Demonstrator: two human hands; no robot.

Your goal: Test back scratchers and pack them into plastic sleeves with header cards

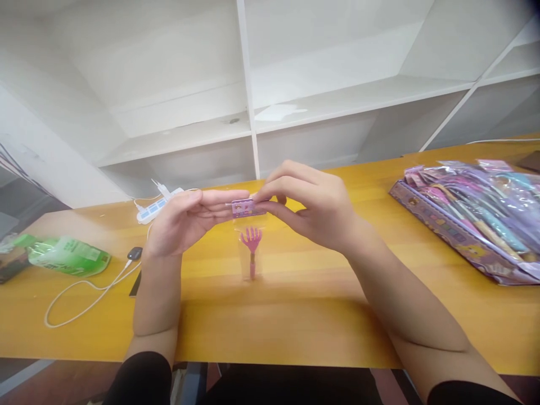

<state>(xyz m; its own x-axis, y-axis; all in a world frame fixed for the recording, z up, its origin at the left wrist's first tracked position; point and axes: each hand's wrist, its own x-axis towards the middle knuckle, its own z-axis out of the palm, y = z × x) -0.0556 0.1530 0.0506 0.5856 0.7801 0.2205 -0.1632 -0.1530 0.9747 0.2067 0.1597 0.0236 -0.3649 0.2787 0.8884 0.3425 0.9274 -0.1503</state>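
Observation:
A pink hand-shaped back scratcher [252,241] hangs upright in a clear plastic bag with a purple printed header card [242,208]. My right hand [310,205] pinches the card's right end between thumb and fingertips. My left hand [179,219] has its fingers stretched out, palm facing the card; its fingertips reach the card's left edge, and I cannot tell how firmly they touch. The bag hangs below both hands, in front of the wooden table [295,326].
A purple display box [453,242] filled with several bagged back scratchers stands at the right. On the left lie a green-labelled bottle [70,256], a white cable [80,282] with a black plug and a power strip [154,209]. White shelving [253,112] rises behind the table.

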